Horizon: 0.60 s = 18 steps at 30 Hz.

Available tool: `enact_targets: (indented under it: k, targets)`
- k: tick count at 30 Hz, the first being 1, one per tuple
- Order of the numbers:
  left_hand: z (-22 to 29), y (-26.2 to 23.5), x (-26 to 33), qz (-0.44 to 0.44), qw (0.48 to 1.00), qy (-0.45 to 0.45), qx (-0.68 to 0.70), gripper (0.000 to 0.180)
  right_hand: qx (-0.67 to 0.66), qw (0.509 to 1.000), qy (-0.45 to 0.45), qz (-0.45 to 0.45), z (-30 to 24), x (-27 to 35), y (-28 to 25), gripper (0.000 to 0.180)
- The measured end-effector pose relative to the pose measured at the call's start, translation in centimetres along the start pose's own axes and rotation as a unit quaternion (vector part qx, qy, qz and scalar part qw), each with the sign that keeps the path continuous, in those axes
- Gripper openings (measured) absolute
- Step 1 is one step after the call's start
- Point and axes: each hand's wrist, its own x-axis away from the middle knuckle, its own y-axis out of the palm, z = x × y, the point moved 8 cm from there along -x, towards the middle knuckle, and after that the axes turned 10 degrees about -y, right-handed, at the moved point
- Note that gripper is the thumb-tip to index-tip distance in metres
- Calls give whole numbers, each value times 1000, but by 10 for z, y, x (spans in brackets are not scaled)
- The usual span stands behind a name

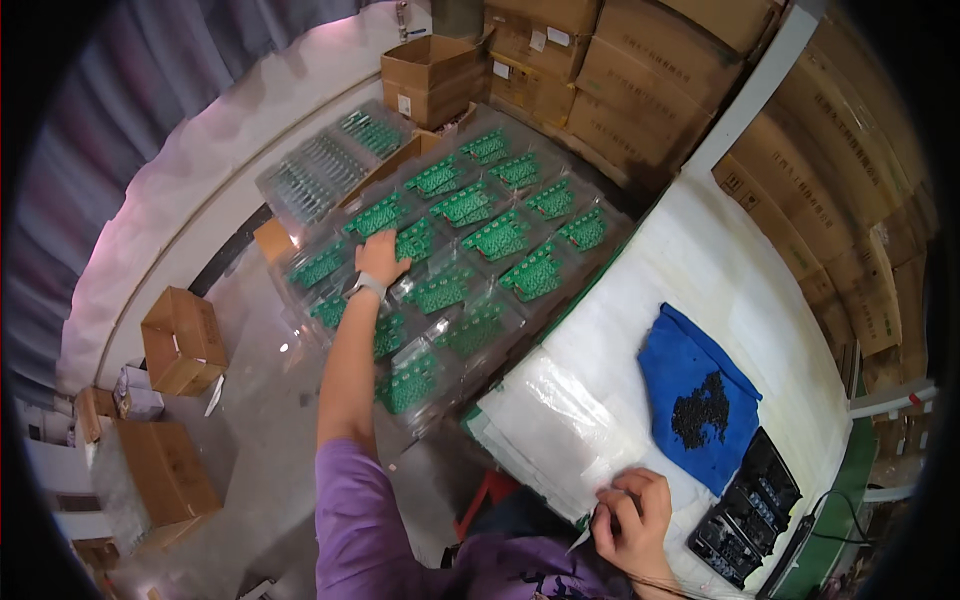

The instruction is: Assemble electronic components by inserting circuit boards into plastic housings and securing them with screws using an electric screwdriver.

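My left hand [380, 257] reaches far out over a stack of clear plastic trays [455, 265] filled with green circuit boards [497, 238], its fingers resting on a tray near the left side. A watch sits on that wrist. My right hand [632, 515] is close to my body at the near edge of the white table [720, 260], fingers curled on the edge of a clear plastic sheet [560, 420], pinching something small and pale. Purple sleeves cover my upper arms.
A blue cloth [668, 370] with a pile of small black parts [702, 408] lies on the table; black component blocks [745, 505] sit at its near right. Cardboard boxes [640, 70] are stacked behind and right, more boxes [182, 340] on the floor at left.
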Motion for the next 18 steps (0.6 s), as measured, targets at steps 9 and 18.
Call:
enact_targets:
  k: [9, 18]
  targets:
    - [25, -18, -28, -118, 990, 47, -69, 48, 13, 1000, 0, -16, 9, -1, 1, 27]
    - [-43, 15, -52, -89, 988, -113, -62, 59, -14, 1000, -8, -13, 13, -1, -1, 28]
